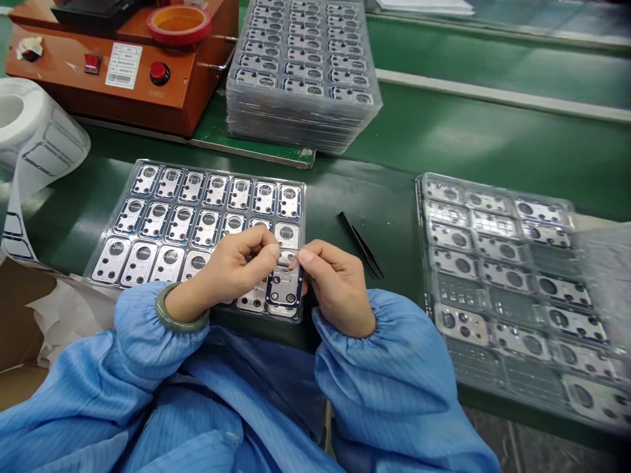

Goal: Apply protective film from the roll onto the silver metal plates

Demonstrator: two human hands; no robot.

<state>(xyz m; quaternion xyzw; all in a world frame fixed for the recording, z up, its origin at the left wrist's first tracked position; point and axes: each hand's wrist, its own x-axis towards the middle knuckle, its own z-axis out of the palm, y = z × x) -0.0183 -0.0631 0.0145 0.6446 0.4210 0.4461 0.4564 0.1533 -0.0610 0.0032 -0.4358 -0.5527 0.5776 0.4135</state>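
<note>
My left hand (246, 263) is closed in a pinch above the right part of a clear tray (112, 226) filled with silver metal plates (170, 182). Close beside it, my right hand (338, 282) pinches too, the fingertips of both hands almost meeting. Something thin and pale seems to lie between them, too small to make out. Just below the fingertips is a metal plate with a dark blue border (284, 288), tilted over the tray's lower right corner; part of my right hand shows at its edge. Black tweezers (361, 244) lie on the green table to the right.
An orange machine (133, 85) carrying a red tape roll (179, 26) stands back left. A label roll (44, 131) is at the far left. Stacked trays (300, 118) rise behind. Another partly filled tray (486, 299) lies right, beside clear plastic (608, 276). A cardboard box (17, 328) sits lower left.
</note>
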